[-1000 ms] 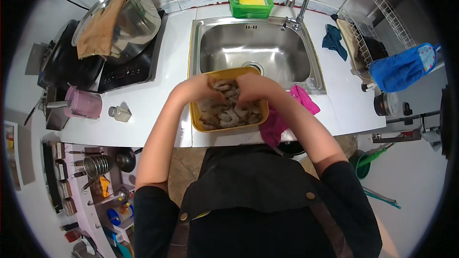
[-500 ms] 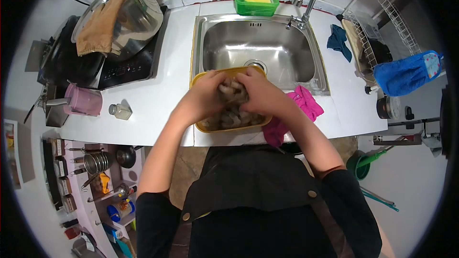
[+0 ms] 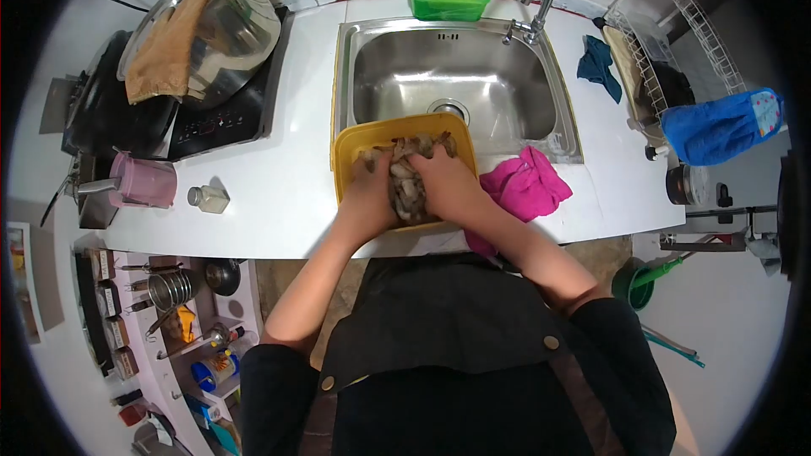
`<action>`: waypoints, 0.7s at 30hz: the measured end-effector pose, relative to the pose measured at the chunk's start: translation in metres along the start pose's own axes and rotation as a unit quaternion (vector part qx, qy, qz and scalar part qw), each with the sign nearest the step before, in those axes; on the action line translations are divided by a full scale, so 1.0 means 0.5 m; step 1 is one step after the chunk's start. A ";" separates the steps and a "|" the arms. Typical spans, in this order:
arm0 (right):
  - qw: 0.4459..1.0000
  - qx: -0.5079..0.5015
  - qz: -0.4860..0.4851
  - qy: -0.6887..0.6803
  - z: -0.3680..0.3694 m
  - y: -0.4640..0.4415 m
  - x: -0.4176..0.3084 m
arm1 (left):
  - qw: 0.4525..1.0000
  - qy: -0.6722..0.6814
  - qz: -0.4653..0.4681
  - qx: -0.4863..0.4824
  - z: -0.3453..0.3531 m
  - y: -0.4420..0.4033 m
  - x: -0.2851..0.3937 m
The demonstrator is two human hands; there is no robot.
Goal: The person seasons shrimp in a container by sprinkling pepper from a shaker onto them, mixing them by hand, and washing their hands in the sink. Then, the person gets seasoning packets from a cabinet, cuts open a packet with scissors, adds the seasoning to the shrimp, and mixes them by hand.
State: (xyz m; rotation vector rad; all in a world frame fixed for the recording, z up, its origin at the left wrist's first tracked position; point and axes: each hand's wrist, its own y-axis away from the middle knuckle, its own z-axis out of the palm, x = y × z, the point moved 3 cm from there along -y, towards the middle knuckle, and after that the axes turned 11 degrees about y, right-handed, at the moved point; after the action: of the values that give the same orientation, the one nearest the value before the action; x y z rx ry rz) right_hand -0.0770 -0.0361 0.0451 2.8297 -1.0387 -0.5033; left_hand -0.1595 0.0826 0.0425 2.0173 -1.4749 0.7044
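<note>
A yellow plastic container stands on the white counter at the sink's front edge, holding a heap of raw grey shrimp. My left hand is inside it on the left, fingers curled into the shrimp. Opposite, my right hand presses in from the right, with its fingertips partly buried. Shrimp are gathered between the two hands. A bright pink cloth lies just right of the container, near my right wrist.
Behind the container is a steel sink with a faucet. A green soap caddy sits at the back. On the left are a large pot on an induction cooker, a pink jug and a small jar.
Both hands have come down and forward into the container, spreading the shrimp toward its far side. More of the container's far rim shows. The view has shifted slightly.
</note>
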 end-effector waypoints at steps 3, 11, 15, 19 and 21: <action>0.995 0.048 -0.041 -0.072 -0.010 -0.007 0.007 | 0.996 0.089 0.021 0.009 -0.021 -0.013 0.010; 0.988 0.068 -0.107 -0.088 -0.091 0.007 0.011 | 0.994 0.056 0.070 -0.066 -0.151 -0.019 0.094; 0.992 0.043 -0.099 -0.066 -0.115 0.017 0.026 | 0.984 0.097 0.051 -0.143 -0.163 -0.035 0.093; 0.993 -0.113 -0.038 0.008 -0.057 -0.010 0.024 | 0.973 -0.069 -0.093 -0.199 -0.082 -0.040 0.036; 0.985 -0.163 -0.039 0.038 -0.044 -0.002 0.000 | 0.971 -0.109 -0.117 -0.177 -0.040 -0.020 0.028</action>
State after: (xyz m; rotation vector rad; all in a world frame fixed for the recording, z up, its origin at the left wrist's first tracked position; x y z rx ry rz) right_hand -0.0691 -0.0361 0.0655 2.5828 -0.7542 -0.5142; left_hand -0.1483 0.0893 0.0653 1.9842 -1.3353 0.1109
